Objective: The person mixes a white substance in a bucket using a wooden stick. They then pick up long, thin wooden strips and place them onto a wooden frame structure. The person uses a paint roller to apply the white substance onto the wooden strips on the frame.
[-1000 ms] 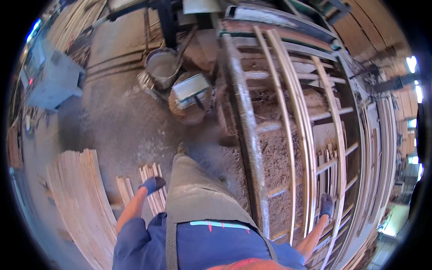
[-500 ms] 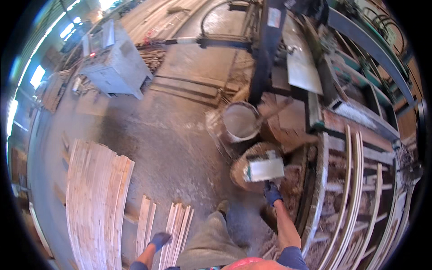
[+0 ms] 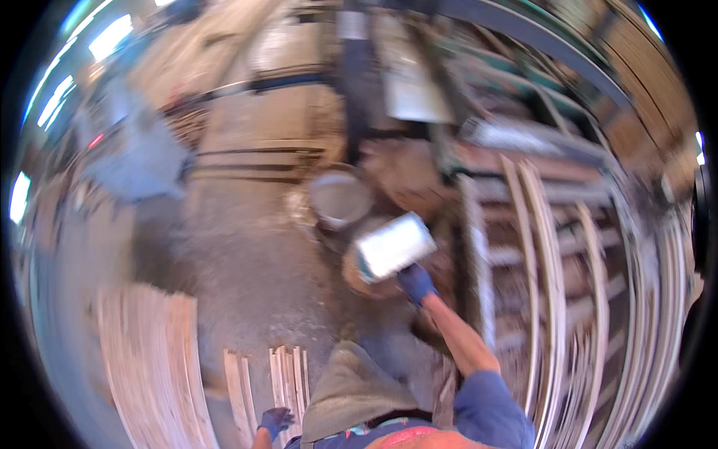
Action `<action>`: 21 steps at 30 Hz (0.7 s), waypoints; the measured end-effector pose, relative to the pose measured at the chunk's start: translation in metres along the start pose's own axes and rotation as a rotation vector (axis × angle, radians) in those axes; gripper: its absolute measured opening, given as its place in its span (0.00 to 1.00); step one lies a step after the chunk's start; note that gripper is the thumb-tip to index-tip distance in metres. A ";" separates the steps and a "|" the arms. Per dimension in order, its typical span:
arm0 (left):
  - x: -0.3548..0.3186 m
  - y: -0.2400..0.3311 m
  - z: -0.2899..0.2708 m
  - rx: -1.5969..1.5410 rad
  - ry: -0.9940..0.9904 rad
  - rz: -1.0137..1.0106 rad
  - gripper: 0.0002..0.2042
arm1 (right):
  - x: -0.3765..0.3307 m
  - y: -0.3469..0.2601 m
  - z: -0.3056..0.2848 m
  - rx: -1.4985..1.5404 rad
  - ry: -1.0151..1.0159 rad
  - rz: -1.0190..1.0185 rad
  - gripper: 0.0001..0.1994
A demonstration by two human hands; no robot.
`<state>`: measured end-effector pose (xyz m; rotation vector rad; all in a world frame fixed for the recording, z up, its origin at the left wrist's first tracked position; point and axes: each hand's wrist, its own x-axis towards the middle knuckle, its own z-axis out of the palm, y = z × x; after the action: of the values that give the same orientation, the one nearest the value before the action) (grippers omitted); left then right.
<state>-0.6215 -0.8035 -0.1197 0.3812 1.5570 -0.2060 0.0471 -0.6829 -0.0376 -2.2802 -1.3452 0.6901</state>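
My right hand, in a blue glove, is closed around the handle of a white rectangular tool with a greenish edge at its left end. The tool is tilted above a round brown container or block, covering much of its top; motion blur hides the finer detail. My left hand, also gloved, hangs low beside narrow wooden strips. Its fingers look apart, and nothing shows in them.
A bucket of greyish stuff stands just beyond the tool. Wide boards lie at the left. On my right, a metal rack carries long wood strips. A grey cabinet stands far left.
The view has swung, so the surroundings appear shifted left. The white tool, level over the round brown thing before, is now tilted and looks larger, raised in my right hand.
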 end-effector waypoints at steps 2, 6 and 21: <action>-0.012 0.032 0.027 0.034 -0.025 0.131 0.14 | -0.029 -0.022 -0.048 0.194 0.075 -0.161 0.15; 0.013 0.093 0.090 0.003 -0.095 0.416 0.15 | -0.107 0.007 -0.157 0.119 0.356 -0.252 0.14; 0.046 -0.020 0.147 0.776 -0.265 0.083 0.11 | -0.522 0.147 -0.312 0.373 0.463 0.651 0.09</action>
<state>-0.4910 -0.8702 -0.1718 0.9785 1.1475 -0.7712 0.1180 -1.2407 0.2371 -2.3444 -0.2283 0.4924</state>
